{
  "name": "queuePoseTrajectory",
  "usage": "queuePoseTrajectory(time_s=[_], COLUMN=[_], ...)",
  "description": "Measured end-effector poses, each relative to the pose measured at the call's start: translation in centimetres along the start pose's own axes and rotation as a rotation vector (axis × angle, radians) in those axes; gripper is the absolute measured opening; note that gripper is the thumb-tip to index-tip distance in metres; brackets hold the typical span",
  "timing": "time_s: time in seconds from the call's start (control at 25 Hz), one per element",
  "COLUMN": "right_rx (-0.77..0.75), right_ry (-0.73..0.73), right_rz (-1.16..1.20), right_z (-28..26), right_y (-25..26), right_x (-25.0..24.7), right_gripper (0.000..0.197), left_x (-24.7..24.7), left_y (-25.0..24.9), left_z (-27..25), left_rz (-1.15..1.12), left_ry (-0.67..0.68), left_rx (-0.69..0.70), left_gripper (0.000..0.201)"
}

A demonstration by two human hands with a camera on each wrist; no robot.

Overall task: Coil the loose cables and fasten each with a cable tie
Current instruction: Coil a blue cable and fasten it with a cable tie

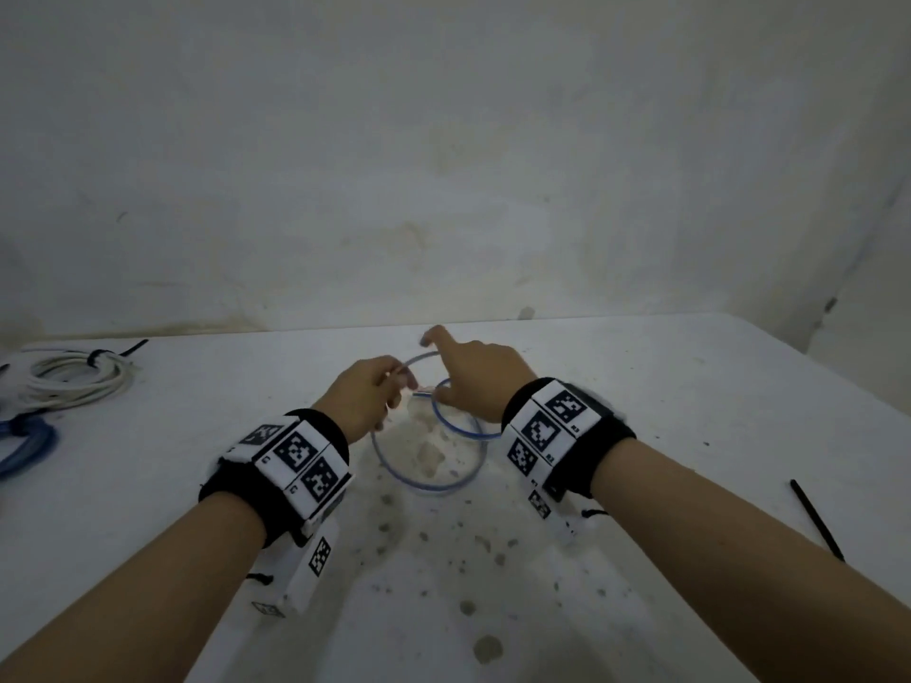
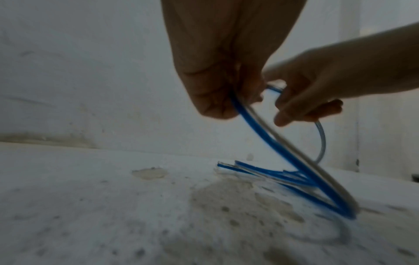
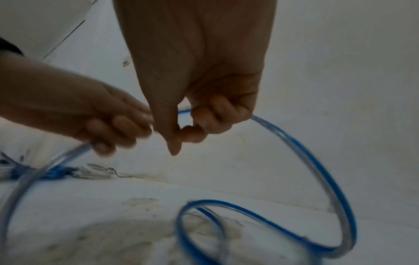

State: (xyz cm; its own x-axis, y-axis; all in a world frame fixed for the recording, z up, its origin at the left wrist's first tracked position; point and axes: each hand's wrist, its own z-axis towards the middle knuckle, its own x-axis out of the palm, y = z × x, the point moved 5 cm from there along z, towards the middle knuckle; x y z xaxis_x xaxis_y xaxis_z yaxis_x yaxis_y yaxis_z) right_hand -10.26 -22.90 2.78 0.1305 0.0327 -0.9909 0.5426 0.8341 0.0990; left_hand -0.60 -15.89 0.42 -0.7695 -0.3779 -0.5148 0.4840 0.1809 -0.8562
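Above the stained white worktop (image 1: 641, 396), a thin blue-and-clear flat cable (image 1: 434, 478) in tilted loops, both hands' grip, left hand (image 1: 367, 394) and right hand (image 1: 475, 379), pinched onto its upper arc.

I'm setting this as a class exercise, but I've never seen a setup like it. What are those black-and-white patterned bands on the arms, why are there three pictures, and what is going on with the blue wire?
No machine here: a person works with bare hands. The wrist bands carry printed square patterns and small cameras. The wide picture comes from a camera worn on the head; the other two look along each wrist at the fingers.

Both hands are looping a blue-and-clear cable over a stained white table. The left hand grips the gathered loops; the right hand holds the next stretch of cable.

At the far left lie a white cable coil, already bound by a dark tie, and a blue cable bundle. A loose black cable tie lies at the right.
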Motion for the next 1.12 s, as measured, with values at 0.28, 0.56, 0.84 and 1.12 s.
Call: queuePoseTrajectory(time_s=[0.28,0.56,0.84,1.12], right_rx=[0.417,0.306,0.195,0.329], right_ry=[-0.069,0.012,0.441,0.557], right_rz=[0.348,0.501,0.721,1.211], right_z=[0.0,0.5,-1.2,-0.8], right_y=[-7.6,-8.8,3.0,7.3], right_x=[-1.7,0.1,1.3,3.4], right_gripper=[0.017,0.031,0.061,0.044], left_x=[-10.2,-11.7,-8.4,-8.2], left_y=[-0.1,3.0,0.1,-1.5], left_z=[-2.4,-3.2,-2.4,-3.5], left_rz=[-0.148,-0.796,-1.288,-1.364], left_ry=[-0.457,-0.509,-0.443,-0.333], left_rx=[0.223,-0.034,0.036,0.120], left_gripper=[0.031,0.034,0.042,0.038])
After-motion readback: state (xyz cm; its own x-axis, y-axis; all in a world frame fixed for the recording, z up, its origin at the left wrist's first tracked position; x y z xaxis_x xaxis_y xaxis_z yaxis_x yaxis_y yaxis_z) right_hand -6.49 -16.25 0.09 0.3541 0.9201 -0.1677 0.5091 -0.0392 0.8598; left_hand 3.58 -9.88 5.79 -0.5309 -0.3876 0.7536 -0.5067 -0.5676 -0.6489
